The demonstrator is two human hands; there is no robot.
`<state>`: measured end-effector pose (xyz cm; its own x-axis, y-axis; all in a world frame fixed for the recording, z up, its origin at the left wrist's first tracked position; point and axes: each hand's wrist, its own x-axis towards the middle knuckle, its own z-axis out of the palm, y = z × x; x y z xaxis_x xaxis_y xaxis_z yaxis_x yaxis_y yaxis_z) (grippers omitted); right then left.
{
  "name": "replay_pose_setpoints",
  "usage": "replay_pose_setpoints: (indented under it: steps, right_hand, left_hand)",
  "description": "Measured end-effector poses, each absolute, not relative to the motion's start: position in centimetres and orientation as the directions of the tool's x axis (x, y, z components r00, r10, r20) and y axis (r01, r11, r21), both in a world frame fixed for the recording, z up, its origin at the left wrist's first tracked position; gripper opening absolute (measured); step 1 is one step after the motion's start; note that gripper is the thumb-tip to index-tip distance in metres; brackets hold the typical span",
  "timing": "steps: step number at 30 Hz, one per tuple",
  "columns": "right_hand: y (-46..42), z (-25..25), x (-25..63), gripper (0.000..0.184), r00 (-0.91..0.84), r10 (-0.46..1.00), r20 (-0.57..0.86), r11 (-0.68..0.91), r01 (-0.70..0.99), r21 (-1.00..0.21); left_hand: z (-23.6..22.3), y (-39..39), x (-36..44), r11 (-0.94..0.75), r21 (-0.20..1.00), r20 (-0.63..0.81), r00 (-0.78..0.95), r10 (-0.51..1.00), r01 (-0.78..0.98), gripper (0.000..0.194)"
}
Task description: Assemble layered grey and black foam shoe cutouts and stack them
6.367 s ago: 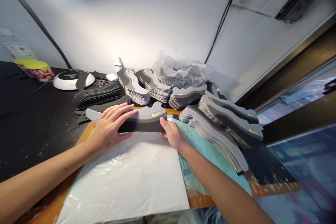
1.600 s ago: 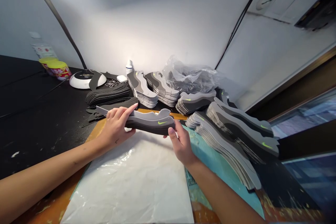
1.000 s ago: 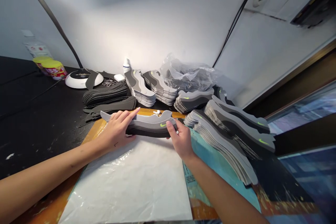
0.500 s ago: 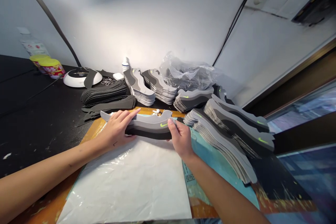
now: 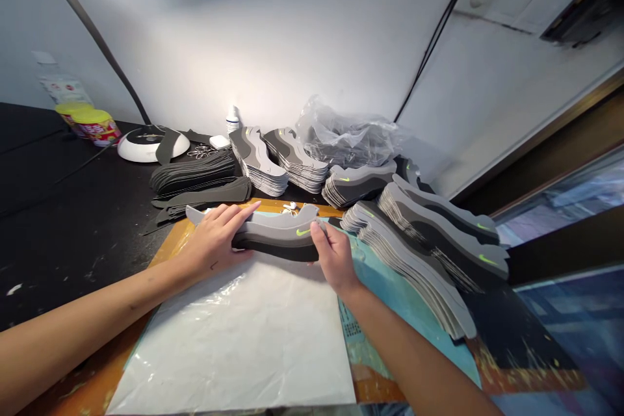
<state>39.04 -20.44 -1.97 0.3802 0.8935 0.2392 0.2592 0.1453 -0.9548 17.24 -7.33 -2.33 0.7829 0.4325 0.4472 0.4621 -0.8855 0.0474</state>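
Just above the far edge of a white plastic-covered sheet (image 5: 244,338), both hands hold a curved grey and black shoe upper piece (image 5: 277,237) with a small yellow-green swoosh. My left hand (image 5: 217,237) wraps over its left part, thumb below and fingers on top. At the right end, my right hand (image 5: 336,253) pinches the piece beside the swoosh, thumb on the front face. Its other fingers are mostly hidden behind. Whether one layer or more is held I cannot tell. Right of my right hand lies a fanned stack of similar upper pieces (image 5: 409,266).
More stacks of upper pieces (image 5: 258,162) stand along the back, beside a clear plastic bag (image 5: 348,133). Plain dark strips (image 5: 195,172) are piled at left. A lamp base (image 5: 146,146), yellow-lidded tubs (image 5: 97,127) and white earbuds (image 5: 291,208) are also on the table.
Almost nothing differs. My right hand and the right end of the held piece have shifted very slightly left and down.
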Motion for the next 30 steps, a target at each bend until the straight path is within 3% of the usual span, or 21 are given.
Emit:
replay_pose_setpoints:
  steps: [3, 9, 14, 24, 30]
  right_hand:
    - [-20.22, -2.26, 39.19, 0.037, 0.303, 0.938, 0.169, 0.124, 0.164, -0.979]
    - [-20.08, -2.41, 39.34, 0.035, 0.246, 0.944, 0.220, 0.171, 0.206, -0.963]
    - [-20.30, -2.20, 39.25, 0.035, 0.126, 0.966, 0.225, 0.208, 0.131, -0.969]
    - [-20.37, -1.56, 39.15, 0.048, 0.234, 0.934, 0.270, 0.186, 0.327, -0.927]
    - [-20.46, -1.46, 39.00, 0.048, 0.227, 0.954, 0.198, 0.151, 0.208, -0.966]
  left_hand:
    - [-2.21, -7.19, 17.08, -0.877, 0.074, 0.411, 0.787, 0.460, 0.474, 0.078]
    - [-1.95, -6.98, 16.87, -0.880, 0.109, 0.370, 0.803, 0.468, 0.463, 0.084]
    - [-1.80, -6.99, 16.99, -0.838, 0.138, 0.354, 0.764, 0.540, 0.529, 0.088]
    - [-1.44, -7.09, 17.08, -0.815, 0.147, 0.342, 0.744, 0.574, 0.561, 0.091]
    - [-1.71, -7.06, 16.97, -0.818, 0.101, 0.432, 0.716, 0.548, 0.566, 0.091]
